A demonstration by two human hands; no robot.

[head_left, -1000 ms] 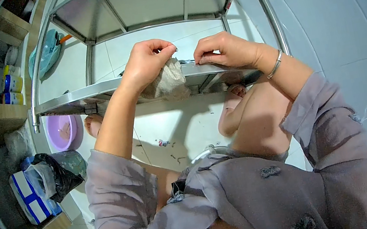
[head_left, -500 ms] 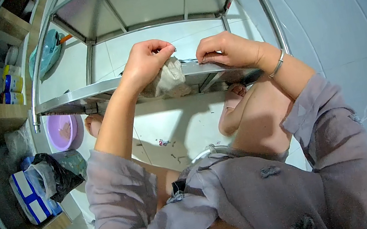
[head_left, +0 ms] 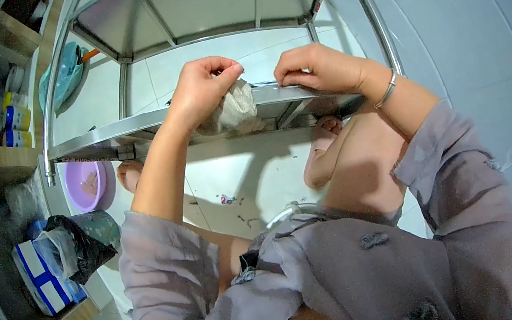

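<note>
My left fingers (head_left: 223, 70) stay bunched on the rag (head_left: 234, 107) at the shelf (head_left: 108, 139) front edge; my right fingers (head_left: 289, 77) pinch that edge. Nothing has shifted, wiping continues.

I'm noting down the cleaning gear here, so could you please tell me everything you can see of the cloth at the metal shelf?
The cloth is a crumpled, pale grey-beige rag, soft and creased. It is bunched at the front edge of the metal shelf, hanging partly below it. The left hand pinches its top; the right hand rests on the shelf edge beside it, apart from it.
</note>
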